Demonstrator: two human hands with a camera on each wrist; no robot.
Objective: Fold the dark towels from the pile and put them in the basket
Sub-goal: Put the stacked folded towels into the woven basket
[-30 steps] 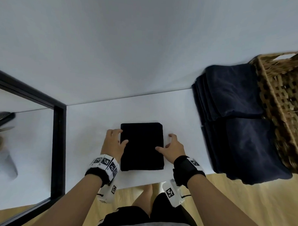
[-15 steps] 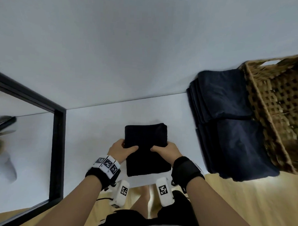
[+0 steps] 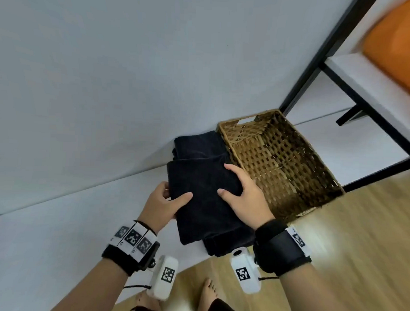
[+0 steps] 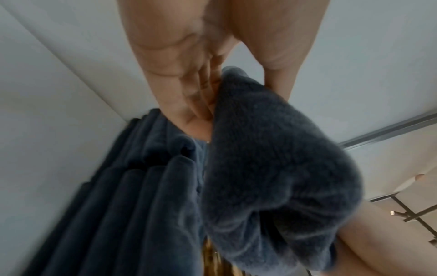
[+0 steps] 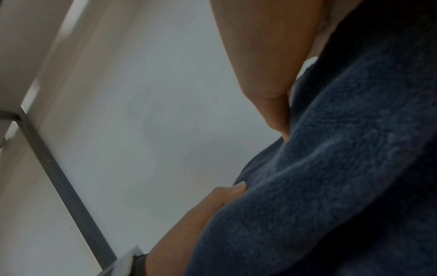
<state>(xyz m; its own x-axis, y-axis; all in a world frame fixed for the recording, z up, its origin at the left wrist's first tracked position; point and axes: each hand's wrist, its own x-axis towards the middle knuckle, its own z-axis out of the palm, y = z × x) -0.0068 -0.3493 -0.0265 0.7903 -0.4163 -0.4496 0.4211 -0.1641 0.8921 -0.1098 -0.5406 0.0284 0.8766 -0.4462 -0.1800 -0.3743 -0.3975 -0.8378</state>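
Note:
I hold a folded dark towel [image 3: 205, 197] in the air with both hands, above the pile of dark towels [image 3: 197, 145]. My left hand [image 3: 165, 200] grips its left edge, thumb on top and fingers underneath. My right hand [image 3: 242, 196] grips its right side, thumb on top. A woven basket [image 3: 314, 180] with nothing in it stands just right of the pile, beside my right hand. In the left wrist view the towel [image 4: 272, 168] is pinched between thumb and fingers, with the pile [image 4: 123, 196] below. The right wrist view shows the towel [image 5: 331, 177] close up.
The white table [image 3: 57, 231] carries the pile and basket against a white wall. A black-framed shelf [image 3: 355, 95] with an orange thing [image 3: 398, 45] stands to the right. Wooden floor [image 3: 359, 242] and my bare feet lie below.
Both hands have lifted the folded towel off the table and carried it right, over the pile and toward the basket. My head has turned right.

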